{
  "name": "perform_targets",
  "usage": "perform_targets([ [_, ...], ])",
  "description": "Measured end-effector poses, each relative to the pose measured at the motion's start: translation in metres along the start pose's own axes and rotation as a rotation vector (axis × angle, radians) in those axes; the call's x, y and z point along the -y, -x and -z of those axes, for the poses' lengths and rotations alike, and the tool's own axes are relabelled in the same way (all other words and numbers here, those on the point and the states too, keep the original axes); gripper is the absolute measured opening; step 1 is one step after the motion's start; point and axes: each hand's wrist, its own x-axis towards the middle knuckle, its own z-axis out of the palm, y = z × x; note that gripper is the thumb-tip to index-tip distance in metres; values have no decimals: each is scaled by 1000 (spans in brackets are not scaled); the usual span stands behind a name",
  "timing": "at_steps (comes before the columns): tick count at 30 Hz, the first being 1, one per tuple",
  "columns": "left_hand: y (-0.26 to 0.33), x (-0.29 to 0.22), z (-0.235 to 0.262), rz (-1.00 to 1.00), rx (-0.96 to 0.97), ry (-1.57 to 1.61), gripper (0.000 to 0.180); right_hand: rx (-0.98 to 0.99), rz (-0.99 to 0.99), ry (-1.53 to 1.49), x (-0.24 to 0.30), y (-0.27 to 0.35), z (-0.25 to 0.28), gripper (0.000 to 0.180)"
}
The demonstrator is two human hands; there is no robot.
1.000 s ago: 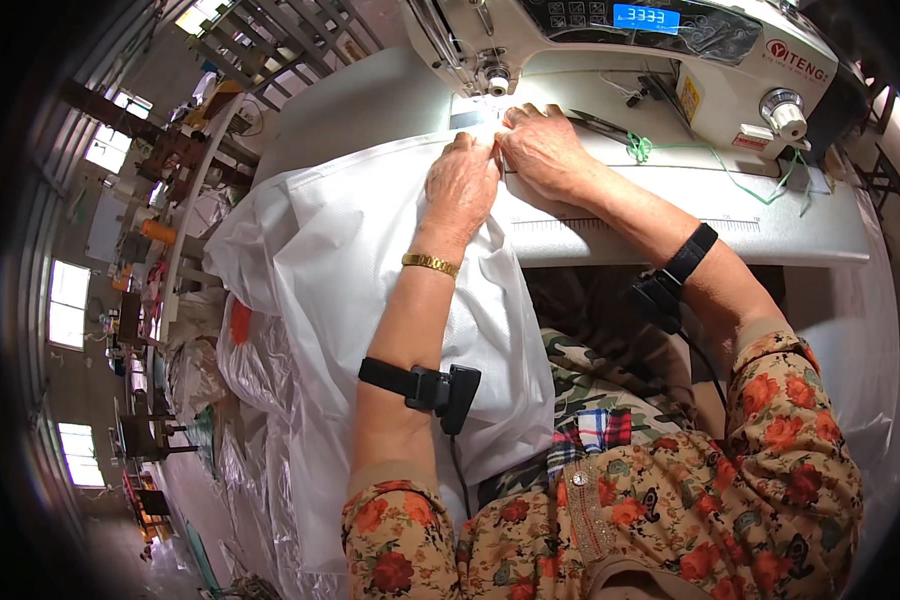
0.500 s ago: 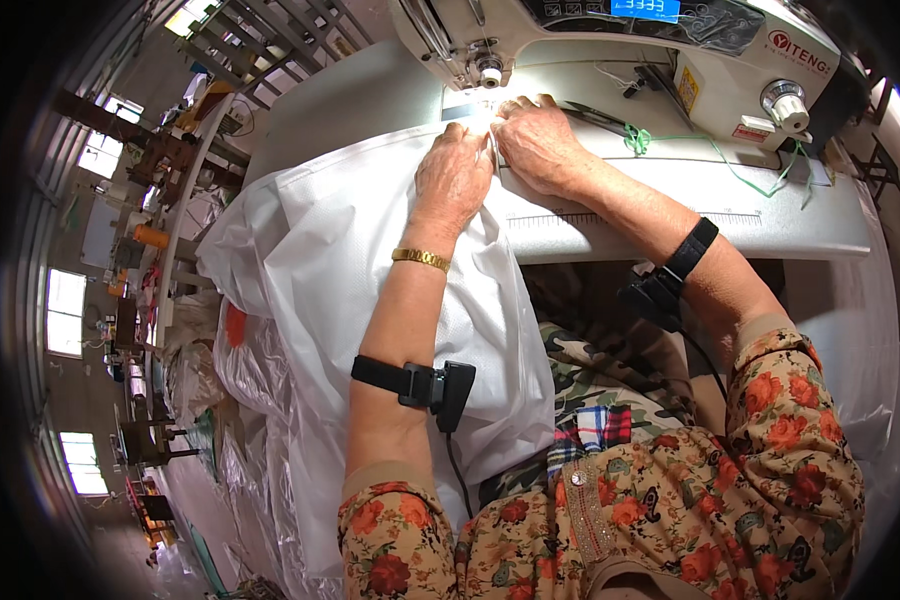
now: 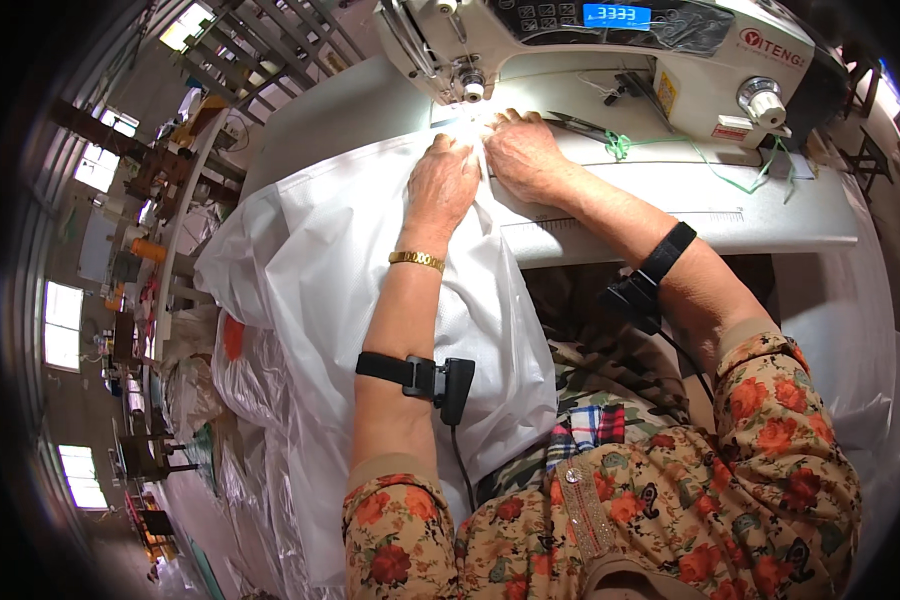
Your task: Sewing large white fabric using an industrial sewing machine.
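Observation:
A large sheet of white fabric (image 3: 345,235) runs from the sewing machine (image 3: 610,85) down over the table edge and onto my lap. Close in front of the needle area, my left hand (image 3: 444,185) has its fingers curled down on the fabric's edge. Just to its right, my right hand (image 3: 523,158) grips the same edge, its bent fingertips beside the presser foot. Strong lamp glare washes out the needle, the foot and the fingertips there. Between the two hands the fabric is gathered into a narrow fold.
Right of my hands lie dark tweezers or snips (image 3: 577,126) and a tangle of green thread (image 3: 618,147) on the machine bed. A printed ruler (image 3: 555,224) runs along the table's front. Clear plastic sheeting (image 3: 260,400) hangs at the left, near a metal rack (image 3: 270,55).
The whole view has shifted slightly, so the machine appears a little further left. Both hands stay by the needle with their hold on the fabric, which lies nearly the same.

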Motion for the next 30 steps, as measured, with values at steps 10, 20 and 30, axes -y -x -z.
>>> perform_targets([
  [10, 26, 19, 11, -185, 7, 79, 22, -2, 188, -460, 22, 80, 56, 22],
  [20, 183, -129, 90, 188, 75, 426, 17, 386, -333, -1241, 75, 211, 105, 33],
  [30, 243, -131, 59, 234, 40, 188, 13, 545, -414, -1253, 106, 231, 99, 31],
])
